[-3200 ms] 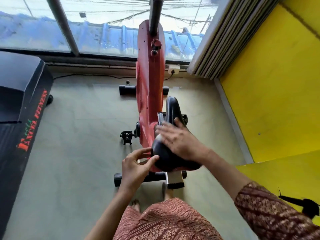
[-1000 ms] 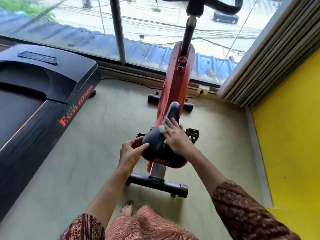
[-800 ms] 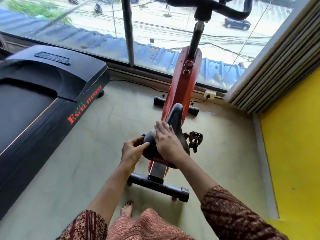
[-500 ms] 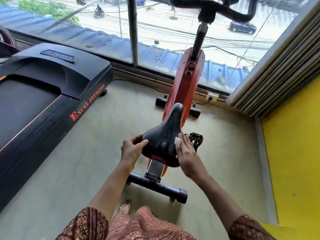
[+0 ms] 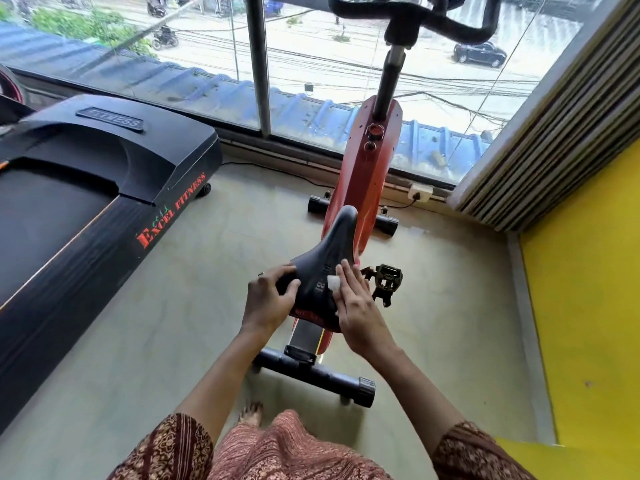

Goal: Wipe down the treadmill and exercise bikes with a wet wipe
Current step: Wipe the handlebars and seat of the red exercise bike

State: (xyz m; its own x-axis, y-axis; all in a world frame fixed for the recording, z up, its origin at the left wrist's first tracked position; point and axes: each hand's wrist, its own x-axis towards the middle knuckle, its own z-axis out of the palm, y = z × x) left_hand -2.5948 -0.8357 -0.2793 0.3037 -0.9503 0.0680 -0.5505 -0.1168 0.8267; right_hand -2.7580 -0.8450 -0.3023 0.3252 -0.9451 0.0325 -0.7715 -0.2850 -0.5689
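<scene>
Slid rightward on the black saddle (image 5: 322, 268), right hand (image 5: 360, 313) presses the white wipe (image 5: 333, 283) flat; left hand (image 5: 266, 299) clasps its edge.

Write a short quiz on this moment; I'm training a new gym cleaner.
1. True or false: the wet wipe lies on the treadmill.
2. Which hand presses the wipe against the saddle? A) left hand B) right hand
3. What does the left hand grip?
Key: 1 false; 2 B; 3 the saddle's left edge.
</scene>
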